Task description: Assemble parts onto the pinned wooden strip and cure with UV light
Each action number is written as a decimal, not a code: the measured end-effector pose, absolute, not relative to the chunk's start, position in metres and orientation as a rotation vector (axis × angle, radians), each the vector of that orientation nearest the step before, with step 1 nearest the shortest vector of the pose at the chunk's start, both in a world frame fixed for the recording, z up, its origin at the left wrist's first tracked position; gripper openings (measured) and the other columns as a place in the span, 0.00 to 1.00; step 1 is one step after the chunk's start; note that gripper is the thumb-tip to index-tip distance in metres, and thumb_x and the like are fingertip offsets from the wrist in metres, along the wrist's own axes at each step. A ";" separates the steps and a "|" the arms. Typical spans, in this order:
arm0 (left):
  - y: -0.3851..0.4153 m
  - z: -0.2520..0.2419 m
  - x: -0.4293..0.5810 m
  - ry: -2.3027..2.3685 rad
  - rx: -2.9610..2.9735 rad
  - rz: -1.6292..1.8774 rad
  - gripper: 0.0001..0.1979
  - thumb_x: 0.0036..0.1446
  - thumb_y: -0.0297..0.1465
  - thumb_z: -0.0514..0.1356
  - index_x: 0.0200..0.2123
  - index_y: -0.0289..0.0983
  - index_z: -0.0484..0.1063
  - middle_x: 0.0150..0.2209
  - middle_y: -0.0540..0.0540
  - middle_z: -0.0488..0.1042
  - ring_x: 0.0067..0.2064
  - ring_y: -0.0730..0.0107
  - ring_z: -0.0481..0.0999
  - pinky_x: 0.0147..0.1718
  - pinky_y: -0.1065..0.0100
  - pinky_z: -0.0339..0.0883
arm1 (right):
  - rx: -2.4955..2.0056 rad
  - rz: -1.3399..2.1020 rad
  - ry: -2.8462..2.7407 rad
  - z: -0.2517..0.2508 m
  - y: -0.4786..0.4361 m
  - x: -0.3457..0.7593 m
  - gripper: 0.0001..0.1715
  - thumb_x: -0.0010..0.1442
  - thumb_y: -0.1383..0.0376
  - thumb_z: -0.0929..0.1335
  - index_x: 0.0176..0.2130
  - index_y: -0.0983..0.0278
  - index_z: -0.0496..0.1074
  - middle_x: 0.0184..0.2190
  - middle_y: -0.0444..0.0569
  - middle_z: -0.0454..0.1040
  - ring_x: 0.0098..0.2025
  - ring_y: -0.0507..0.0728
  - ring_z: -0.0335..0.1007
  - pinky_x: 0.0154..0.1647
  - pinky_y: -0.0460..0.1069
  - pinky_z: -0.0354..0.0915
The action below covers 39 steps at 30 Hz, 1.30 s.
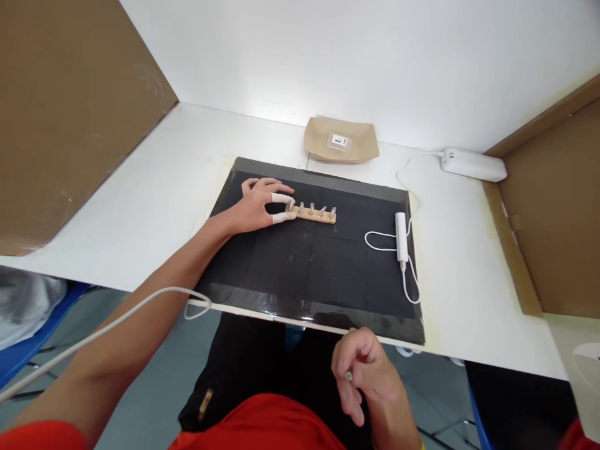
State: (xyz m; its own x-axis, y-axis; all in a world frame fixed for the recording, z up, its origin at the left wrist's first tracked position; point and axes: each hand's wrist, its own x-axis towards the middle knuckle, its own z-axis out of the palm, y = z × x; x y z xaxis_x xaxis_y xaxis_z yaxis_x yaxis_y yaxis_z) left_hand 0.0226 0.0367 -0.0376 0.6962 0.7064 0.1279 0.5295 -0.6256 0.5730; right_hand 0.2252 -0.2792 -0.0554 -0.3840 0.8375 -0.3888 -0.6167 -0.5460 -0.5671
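A narrow wooden strip [313,216] lies on the black mat [300,262], with several small silver metal pieces [312,209] standing along it, some of them tilted. My left hand [260,205] pinches the strip's left end between thumb and forefinger, around the leftmost metal piece. Whitish finger covers sleeve both of those fingertips. Below the table's front edge, my right hand [365,372] is held with curled fingers. Between its thumb and fingers shows the round end of a small metal piece [349,375]; the remainder of it is hidden by the fingers.
Behind the mat stands a brown paper tray [368,150] with a small clear labelled box [339,142]. A white stick-shaped device [401,237] with cables lies on the mat's right. Farther right is a white power strip [473,164]. Cardboard panels [79,112] flank the table. A white cable [117,312] crosses my left arm.
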 end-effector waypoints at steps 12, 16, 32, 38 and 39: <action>0.046 -0.043 0.026 0.918 2.220 0.500 0.16 0.60 0.50 0.67 0.39 0.46 0.85 0.58 0.44 0.81 0.68 0.47 0.69 0.70 0.41 0.39 | -0.599 2.181 -0.362 -0.086 -0.278 0.194 0.29 0.49 0.44 0.80 0.28 0.64 0.74 0.16 0.47 0.76 0.11 0.50 0.67 0.10 0.40 0.52; 0.043 -0.044 0.027 0.942 2.240 0.532 0.12 0.61 0.46 0.67 0.39 0.46 0.85 0.57 0.45 0.82 0.68 0.49 0.69 0.70 0.41 0.37 | -0.597 2.193 -0.330 -0.087 -0.279 0.189 0.29 0.48 0.44 0.81 0.27 0.64 0.74 0.17 0.48 0.77 0.11 0.50 0.67 0.10 0.40 0.51; 0.030 -0.043 0.032 0.899 2.467 0.680 0.09 0.64 0.36 0.64 0.34 0.46 0.84 0.50 0.48 0.85 0.64 0.53 0.72 0.70 0.41 0.35 | -0.632 2.235 -0.289 -0.080 -0.268 0.173 0.27 0.50 0.46 0.80 0.29 0.65 0.75 0.18 0.47 0.78 0.12 0.49 0.68 0.10 0.39 0.50; 0.031 -0.043 0.029 0.900 2.450 0.658 0.08 0.63 0.36 0.65 0.33 0.46 0.84 0.50 0.47 0.85 0.64 0.53 0.72 0.70 0.41 0.35 | -0.623 2.280 -0.308 -0.078 -0.266 0.165 0.28 0.48 0.46 0.81 0.29 0.66 0.74 0.19 0.48 0.78 0.12 0.50 0.68 0.09 0.40 0.52; 0.032 -0.042 0.028 0.901 2.440 0.660 0.07 0.62 0.36 0.65 0.33 0.46 0.84 0.51 0.47 0.85 0.64 0.53 0.72 0.70 0.41 0.35 | -0.624 2.285 -0.307 -0.078 -0.267 0.164 0.29 0.47 0.46 0.81 0.30 0.66 0.74 0.19 0.47 0.78 0.12 0.50 0.67 0.09 0.40 0.52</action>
State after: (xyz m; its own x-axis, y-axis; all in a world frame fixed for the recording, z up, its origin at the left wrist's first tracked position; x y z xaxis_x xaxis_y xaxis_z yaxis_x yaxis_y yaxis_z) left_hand 0.0275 0.0316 -0.0424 0.6713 0.6879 0.2761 0.4703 -0.6832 0.5586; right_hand 0.1645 -0.2666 -0.0782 -0.6113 0.7124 -0.3446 -0.5961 -0.7009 -0.3917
